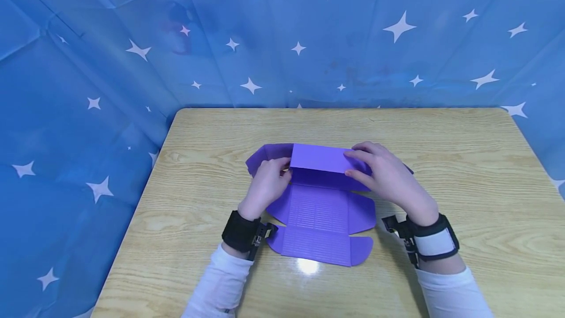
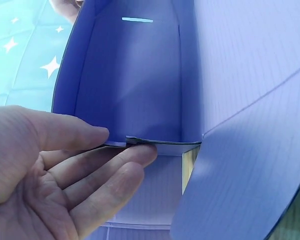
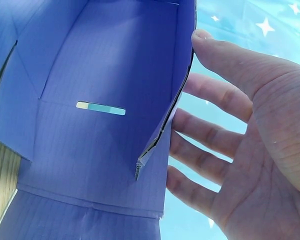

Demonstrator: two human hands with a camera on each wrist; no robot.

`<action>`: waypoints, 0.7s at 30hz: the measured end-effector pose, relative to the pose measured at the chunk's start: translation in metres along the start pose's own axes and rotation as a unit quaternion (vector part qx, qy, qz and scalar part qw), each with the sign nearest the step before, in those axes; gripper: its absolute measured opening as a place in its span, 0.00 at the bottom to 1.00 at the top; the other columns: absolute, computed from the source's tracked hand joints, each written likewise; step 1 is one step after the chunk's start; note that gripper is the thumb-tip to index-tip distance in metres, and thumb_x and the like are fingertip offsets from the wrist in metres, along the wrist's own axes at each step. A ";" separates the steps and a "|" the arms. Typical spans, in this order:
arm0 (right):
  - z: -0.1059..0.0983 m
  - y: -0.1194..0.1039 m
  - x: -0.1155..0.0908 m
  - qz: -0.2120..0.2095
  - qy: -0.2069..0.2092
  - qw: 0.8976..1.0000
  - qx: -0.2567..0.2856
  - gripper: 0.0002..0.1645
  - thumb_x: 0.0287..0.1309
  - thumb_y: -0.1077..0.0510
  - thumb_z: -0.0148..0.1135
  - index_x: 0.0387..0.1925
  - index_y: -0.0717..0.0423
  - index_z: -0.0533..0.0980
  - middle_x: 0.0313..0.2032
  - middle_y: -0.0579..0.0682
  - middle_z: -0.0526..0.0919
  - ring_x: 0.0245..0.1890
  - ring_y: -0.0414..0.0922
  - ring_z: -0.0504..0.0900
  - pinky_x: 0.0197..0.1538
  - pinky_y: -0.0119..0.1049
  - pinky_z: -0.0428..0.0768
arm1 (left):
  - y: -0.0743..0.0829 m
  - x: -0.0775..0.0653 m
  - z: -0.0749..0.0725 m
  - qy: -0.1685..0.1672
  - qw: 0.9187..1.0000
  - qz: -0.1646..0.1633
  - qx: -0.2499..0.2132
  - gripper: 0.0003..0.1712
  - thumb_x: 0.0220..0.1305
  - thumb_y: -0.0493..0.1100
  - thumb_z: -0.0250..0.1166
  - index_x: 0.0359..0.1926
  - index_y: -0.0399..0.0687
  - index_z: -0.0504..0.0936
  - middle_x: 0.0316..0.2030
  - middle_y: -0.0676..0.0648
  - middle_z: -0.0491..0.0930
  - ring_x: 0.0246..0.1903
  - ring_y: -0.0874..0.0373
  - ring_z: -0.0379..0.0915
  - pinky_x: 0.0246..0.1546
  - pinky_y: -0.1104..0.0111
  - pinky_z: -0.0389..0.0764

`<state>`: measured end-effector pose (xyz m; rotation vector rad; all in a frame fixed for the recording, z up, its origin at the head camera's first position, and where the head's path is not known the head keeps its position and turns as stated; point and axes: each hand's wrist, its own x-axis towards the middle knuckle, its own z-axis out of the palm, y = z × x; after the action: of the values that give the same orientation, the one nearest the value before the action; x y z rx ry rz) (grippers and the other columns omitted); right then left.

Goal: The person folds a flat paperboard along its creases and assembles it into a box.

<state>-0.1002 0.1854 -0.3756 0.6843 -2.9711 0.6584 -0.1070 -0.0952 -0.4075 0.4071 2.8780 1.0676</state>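
Observation:
A purple cardboard box [image 1: 315,210], partly folded, lies on the table in front of me. Its far section stands up as a long folded wall [image 1: 322,158], while the near panel with its side flaps [image 1: 362,212] lies spread toward me. At the left end, my left hand [image 1: 268,183] pinches the edges of two overlapping flaps; in the left wrist view the thumb is above and fingers are below. My right hand [image 1: 388,173] grips the wall's right end. Seen from the right wrist, the thumb [image 3: 230,62] lies on the edge and the fingers are behind it.
The wooden table [image 1: 463,171] extends around the box on all sides. A blue cloth [image 1: 309,23] with white stars hangs behind the table and along its left. Black straps with small cameras are on both wrists. A narrow slot pierces the box's right end panel [image 3: 90,155].

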 end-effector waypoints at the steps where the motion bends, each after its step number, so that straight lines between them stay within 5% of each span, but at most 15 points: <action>1: 0.000 0.000 0.000 0.000 0.000 1.000 0.000 0.28 0.68 0.50 0.70 0.64 0.59 0.80 0.63 0.65 0.81 0.65 0.65 0.79 0.67 0.63 0.79 | 0.000 0.000 0.000 0.003 1.000 0.001 0.001 0.18 0.70 0.33 0.62 0.58 0.33 0.85 0.49 0.36 0.91 0.49 0.46 0.90 0.48 0.55 0.90; 21: -0.001 -0.001 0.000 0.003 -0.002 1.000 -0.002 0.28 0.68 0.51 0.70 0.65 0.58 0.80 0.63 0.65 0.80 0.65 0.65 0.79 0.67 0.63 0.79 | -0.002 0.001 0.002 -0.006 0.999 -0.016 -0.033 0.20 0.71 0.34 0.65 0.61 0.33 0.84 0.48 0.36 0.91 0.46 0.47 0.92 0.45 0.58 0.91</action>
<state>-0.1001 0.1850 -0.3743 0.6787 -2.9790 0.6518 -0.1085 -0.0947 -0.4101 0.3612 2.8186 1.1479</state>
